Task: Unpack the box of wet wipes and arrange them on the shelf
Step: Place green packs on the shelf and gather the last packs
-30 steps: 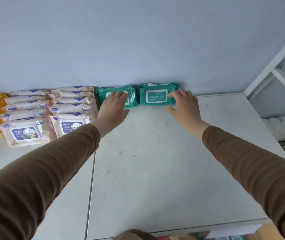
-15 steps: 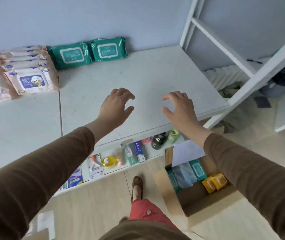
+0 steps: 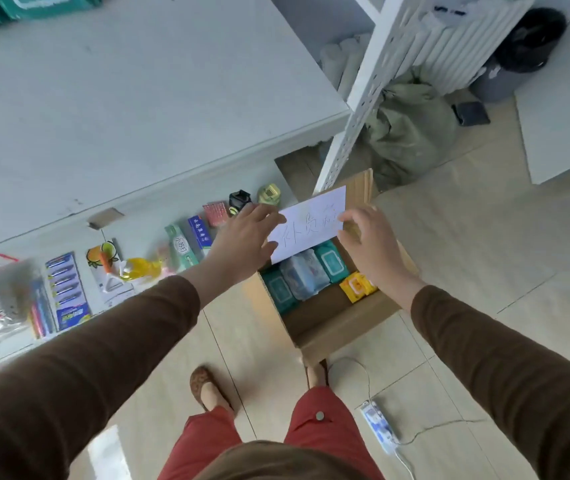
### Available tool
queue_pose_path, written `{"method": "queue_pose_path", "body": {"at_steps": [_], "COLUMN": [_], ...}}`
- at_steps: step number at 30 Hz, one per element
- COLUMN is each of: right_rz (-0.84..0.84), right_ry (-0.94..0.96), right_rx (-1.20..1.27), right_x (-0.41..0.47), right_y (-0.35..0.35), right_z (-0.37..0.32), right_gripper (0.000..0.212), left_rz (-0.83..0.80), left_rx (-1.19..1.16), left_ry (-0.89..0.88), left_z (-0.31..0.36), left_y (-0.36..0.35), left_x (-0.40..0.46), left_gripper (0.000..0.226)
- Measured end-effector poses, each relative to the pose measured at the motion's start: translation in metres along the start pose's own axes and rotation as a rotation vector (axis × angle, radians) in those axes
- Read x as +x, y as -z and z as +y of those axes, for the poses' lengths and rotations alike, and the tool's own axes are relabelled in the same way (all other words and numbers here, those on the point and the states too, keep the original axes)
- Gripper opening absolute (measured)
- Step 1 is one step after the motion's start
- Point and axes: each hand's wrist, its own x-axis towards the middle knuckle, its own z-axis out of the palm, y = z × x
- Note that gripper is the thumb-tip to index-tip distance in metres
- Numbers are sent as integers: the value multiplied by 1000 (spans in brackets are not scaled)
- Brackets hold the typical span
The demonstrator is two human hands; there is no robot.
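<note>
A: Where are the wipes in relation to the fingers?

B: Below them, inside the open brown cardboard box (image 3: 332, 320) on the floor: teal soft-plastic wet-wipe packs (image 3: 331, 260), one pale blue pack (image 3: 302, 277) between them, and small yellow packs (image 3: 358, 286) under the right hand (image 3: 373, 247).

A: And the fingers?

B: Both hands hold nothing. The left hand (image 3: 242, 240) has its fingers spread loosely, the right's are gently curled; both hover in front of the white handwritten paper sheet (image 3: 307, 225) on the box's far flap.

A: How will a pack handle?

B: Probably light, soft and squashy, with slick film. I'd grip across the short sides, not the lid flap.

A: The white shelf (image 3: 138, 98)?

B: Beyond the fingertips, bare near its edge.
</note>
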Motion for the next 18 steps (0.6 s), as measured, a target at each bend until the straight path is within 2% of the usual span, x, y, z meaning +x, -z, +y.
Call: {"method": "queue_pose_path", "body": {"at_steps": [9, 18], "right_rz": [-287, -419], "right_ry": [-248, -487], "right_rx": [143, 173], "right_x": [-9, 40], "right_y": [-70, -201], "right_z": [169, 291], "right_gripper": [26, 31], "left_rz": [-398, -661], "left_rx": [55, 328], "left_ry": [242, 199], "left_z": [21, -37], "left_y": [-178, -339], "left_x": [32, 72], "left_gripper": [44, 31]}}
